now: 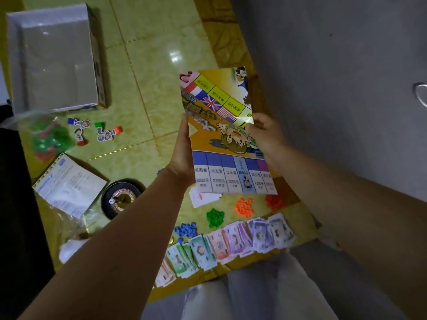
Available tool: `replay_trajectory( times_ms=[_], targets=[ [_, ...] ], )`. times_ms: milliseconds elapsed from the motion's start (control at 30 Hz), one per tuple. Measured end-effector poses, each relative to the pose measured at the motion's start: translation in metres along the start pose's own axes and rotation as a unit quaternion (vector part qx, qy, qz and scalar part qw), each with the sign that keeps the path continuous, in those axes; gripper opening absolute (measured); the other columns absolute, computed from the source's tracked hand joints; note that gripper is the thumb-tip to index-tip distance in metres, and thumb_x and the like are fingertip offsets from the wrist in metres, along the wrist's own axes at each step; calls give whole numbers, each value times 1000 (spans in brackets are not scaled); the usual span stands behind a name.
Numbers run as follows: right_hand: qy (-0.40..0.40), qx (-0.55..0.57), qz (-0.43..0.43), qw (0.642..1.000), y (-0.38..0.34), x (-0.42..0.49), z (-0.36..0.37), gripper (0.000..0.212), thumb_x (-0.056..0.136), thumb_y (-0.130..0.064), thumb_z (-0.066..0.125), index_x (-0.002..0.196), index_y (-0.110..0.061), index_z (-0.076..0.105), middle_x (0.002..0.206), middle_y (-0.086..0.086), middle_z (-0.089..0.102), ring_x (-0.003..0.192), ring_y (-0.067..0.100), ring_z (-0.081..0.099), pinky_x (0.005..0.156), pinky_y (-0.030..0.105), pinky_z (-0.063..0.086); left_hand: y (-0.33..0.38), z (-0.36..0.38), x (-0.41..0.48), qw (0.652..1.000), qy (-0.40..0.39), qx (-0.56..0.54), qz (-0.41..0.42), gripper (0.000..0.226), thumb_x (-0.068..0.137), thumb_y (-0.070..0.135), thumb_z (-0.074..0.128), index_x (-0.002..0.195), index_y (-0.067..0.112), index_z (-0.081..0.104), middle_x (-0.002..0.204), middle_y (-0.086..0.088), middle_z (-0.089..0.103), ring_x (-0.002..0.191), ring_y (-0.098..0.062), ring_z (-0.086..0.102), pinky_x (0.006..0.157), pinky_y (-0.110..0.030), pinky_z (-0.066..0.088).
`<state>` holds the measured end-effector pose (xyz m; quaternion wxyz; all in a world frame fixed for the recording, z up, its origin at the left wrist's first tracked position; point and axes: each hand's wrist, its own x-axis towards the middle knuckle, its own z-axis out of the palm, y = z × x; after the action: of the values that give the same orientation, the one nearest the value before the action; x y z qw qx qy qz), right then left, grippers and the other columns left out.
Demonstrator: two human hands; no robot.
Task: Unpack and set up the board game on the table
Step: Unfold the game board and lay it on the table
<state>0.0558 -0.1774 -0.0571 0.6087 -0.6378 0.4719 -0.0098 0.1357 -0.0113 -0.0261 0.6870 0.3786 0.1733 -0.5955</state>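
A folded game board (219, 135), printed with flags, a cartoon child and blue property squares, is held up above the green table (147, 72). My left hand (183, 153) grips its left edge, fingers behind the board. My right hand (265, 135) pinches the right edge near the middle. Below the board lie stacks of paper money (231, 243) in a row, with piles of blue (186, 228), green (215, 217), orange (245, 206) and red pieces (273, 200) and a few white cards (202, 197).
The open white game box (55, 58) sits at the far left. Near it lie cartoon player pawns (92, 131), a plastic bag of green and red houses (49, 139), a rules sheet (69, 185) and a black roulette spinner (121, 198). A grey floor lies to the right.
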Motion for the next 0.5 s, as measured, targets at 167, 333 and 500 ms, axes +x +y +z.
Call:
replay_trajectory(
  times_ms=[167,333,500],
  targets=[
    [0,-4,-7,1000,7,29,-45,21,94,-5,53,108,-19,60,100,-2,64,86,9,59,74,23,49,-20,25,35,997,54,-18,49,56,97,55,31,129,17,58,115,-15,69,99,-32,69,78,-45,58],
    [-4,3,-5,1000,10,71,-91,28,89,-8,63,117,-13,65,100,-1,67,87,7,62,73,19,50,-46,75,70,994,50,-55,74,59,89,56,43,132,17,56,127,-15,63,111,-34,63,90,-50,54],
    [-28,-30,9,999,9,109,-152,13,79,-10,76,86,-14,67,90,7,69,74,9,63,62,22,48,-76,143,109,994,-21,-73,84,66,82,60,43,129,16,58,133,-17,58,119,-36,56,102,-53,43]
  ],
)
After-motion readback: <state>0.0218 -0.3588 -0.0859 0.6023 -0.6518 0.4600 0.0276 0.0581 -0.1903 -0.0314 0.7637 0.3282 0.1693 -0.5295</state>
